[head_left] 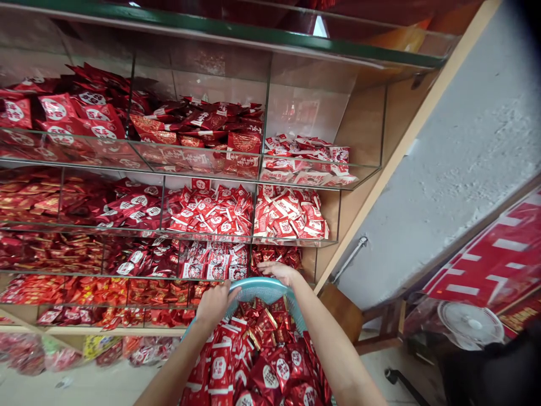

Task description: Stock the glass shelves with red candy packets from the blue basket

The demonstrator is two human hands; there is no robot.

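Observation:
A teal plastic basket (262,285) is in front of me, full of small red wrapped packets (270,372), some with white round labels. My left hand (214,303) is closed on the basket's far left rim, thumb along the edge. Over the far rim reaches my right hand (279,272), its fingers stretched out to the left and nothing seen in them. Just behind those fingers is a low glass compartment of dark red packets (285,255). Whether the fingertips touch these packets I cannot tell. White-and-red packets (217,260) fill the compartment to the left.
Glass-fronted shelves (211,175) hold several rows of red packets, with a wooden side post (363,208) at the right. Bagged goods (97,347) lie below on the floor. A wooden stool (382,332) and a white fan (471,322) stand at the right by the wall.

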